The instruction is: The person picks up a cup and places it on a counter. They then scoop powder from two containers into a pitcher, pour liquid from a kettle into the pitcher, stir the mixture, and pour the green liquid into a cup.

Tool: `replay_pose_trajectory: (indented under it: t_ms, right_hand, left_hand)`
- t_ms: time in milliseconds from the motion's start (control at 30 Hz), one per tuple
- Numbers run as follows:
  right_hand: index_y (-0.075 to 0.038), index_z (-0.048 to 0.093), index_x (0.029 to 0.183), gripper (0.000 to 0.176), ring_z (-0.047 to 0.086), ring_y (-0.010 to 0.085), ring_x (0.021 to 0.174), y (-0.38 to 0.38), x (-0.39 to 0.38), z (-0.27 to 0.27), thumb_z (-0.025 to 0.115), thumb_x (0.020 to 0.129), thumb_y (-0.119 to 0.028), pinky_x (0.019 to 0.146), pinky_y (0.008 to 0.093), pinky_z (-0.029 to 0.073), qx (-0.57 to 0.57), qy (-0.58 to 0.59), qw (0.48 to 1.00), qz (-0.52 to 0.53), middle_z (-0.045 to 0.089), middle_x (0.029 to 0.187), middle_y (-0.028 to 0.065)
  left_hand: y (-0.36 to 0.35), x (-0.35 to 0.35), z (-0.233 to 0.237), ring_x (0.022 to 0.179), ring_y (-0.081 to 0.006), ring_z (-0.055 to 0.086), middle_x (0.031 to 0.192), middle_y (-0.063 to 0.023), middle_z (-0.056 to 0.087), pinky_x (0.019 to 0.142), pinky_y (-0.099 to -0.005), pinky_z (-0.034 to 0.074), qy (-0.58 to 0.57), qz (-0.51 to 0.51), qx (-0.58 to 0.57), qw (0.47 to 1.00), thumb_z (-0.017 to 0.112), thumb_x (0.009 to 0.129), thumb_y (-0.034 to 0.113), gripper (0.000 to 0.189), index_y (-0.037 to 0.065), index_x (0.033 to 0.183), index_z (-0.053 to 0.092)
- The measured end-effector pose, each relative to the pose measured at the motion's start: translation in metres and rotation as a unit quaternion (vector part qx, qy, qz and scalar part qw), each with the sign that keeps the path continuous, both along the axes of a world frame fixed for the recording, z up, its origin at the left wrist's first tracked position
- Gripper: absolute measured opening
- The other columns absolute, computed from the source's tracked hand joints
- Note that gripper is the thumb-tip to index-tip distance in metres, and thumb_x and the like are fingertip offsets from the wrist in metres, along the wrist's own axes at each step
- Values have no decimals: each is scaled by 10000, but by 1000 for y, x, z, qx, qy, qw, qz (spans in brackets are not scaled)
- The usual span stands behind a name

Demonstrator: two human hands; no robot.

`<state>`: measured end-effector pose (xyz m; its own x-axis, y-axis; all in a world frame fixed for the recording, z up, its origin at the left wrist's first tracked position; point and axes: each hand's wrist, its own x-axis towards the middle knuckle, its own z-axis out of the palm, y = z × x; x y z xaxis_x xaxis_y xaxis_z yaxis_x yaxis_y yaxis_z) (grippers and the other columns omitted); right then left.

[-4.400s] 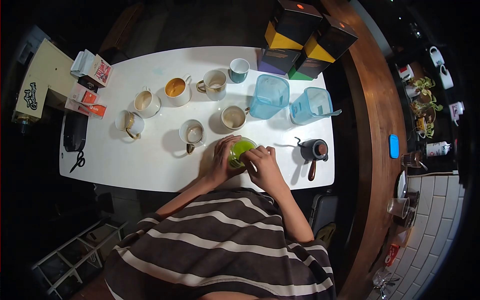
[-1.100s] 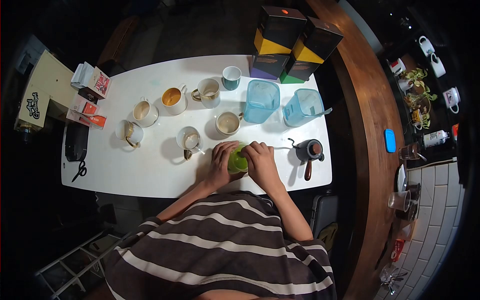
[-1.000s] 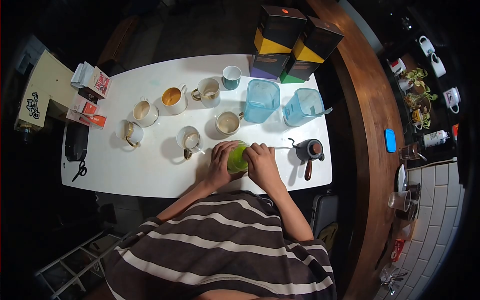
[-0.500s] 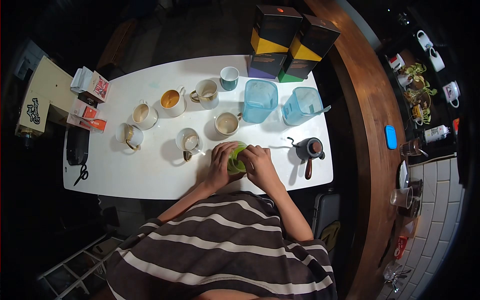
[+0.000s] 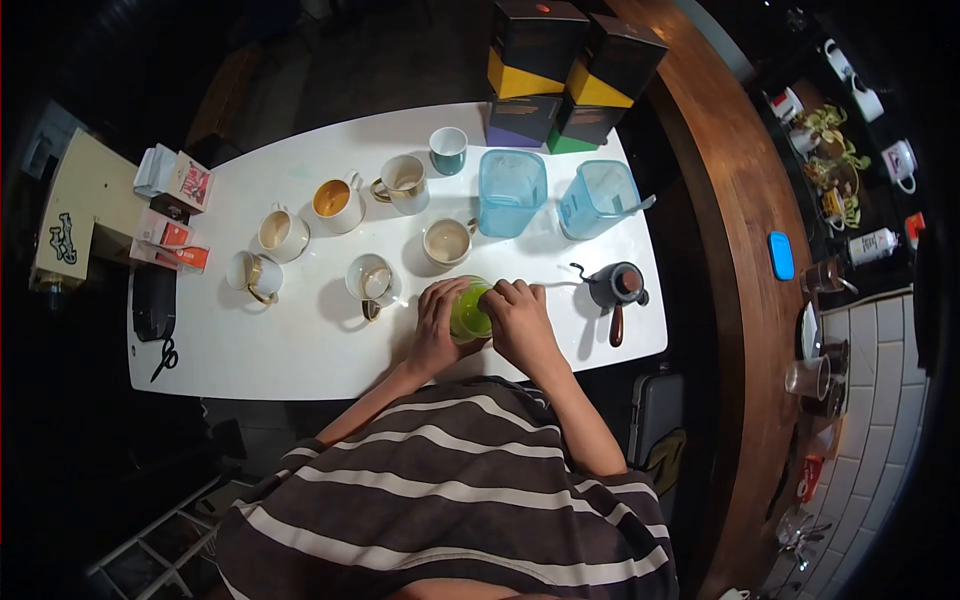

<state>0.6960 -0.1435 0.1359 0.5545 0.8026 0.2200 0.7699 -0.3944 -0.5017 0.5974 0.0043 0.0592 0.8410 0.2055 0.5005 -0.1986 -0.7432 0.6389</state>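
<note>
A bright green cup point(image 5: 470, 314) stands near the table's front edge, between my hands. My left hand point(image 5: 436, 322) is wrapped around its left side. At the right rim is my right hand point(image 5: 520, 322), its fingers curled and closed; what they pinch, if anything, is hidden. Just beyond the cup sits a cream mug point(image 5: 447, 243) with residue inside. Left of my left hand is a white mug point(image 5: 371, 281) with a gold handle. A dark pot point(image 5: 614, 287) with a thin spout and wooden handle stands to the right.
Several mugs, one with an orange inside point(image 5: 337, 202), stand farther left. Behind are two blue containers point(image 5: 512, 195) point(image 5: 597, 201) and stacked black boxes point(image 5: 538, 45). Scissors point(image 5: 165, 358) lie at the left edge. A wooden counter point(image 5: 745, 330) runs along the right.
My right hand has shifted slightly to the right at the cup's rim, showing more of the green inside. My left hand keeps its hold. The whole view has shifted slightly.
</note>
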Motion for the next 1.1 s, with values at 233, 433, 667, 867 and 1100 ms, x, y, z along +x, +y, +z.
replay_pose_trajectory:
  t_ms: [233,433,667,867,1100]
  right_hand:
    - [-69,643,969,307,571,311,995,-10,1,-6,685,673,-1,886,439,407,-2,46,999,24,618,1023,78]
    - [-71,650,979,297,559,310,999,-20,-2,1,679,692,1,900,435,402,-10,41,999,21,621,1035,77]
    - [-80,662,1014,319,559,304,1025,-22,-3,-4,681,705,-4,916,445,402,-34,-8,999,-5,636,1053,74]
    - [-89,660,1005,341,563,295,1050,-22,-3,-3,728,677,-28,912,449,409,-9,-5,1000,27,640,1062,62]
    - [-91,655,1006,355,563,295,1051,-23,-2,3,746,666,-43,935,454,410,-39,42,997,53,632,1069,61]
  left_hand:
    - [-5,4,-2,1292,-371,483,1386,-177,528,1126,-501,337,3,-18,-6,1000,891,662,291,894,-14,1381,454]
    - [-7,3,-3,1296,-370,476,1390,-173,518,1126,-506,333,17,-32,-6,999,894,656,278,911,-9,1394,444]
    - [-9,6,-3,1283,-377,487,1368,-181,538,1120,-513,333,16,-38,-9,999,888,673,284,903,-13,1398,439]
    - [-8,7,-3,1276,-383,494,1369,-197,536,1117,-512,334,16,-43,1,999,887,685,298,901,-24,1395,436]
    - [-6,4,-9,1285,-387,484,1378,-195,530,1121,-516,329,19,-41,-5,999,880,694,315,904,-21,1401,426]
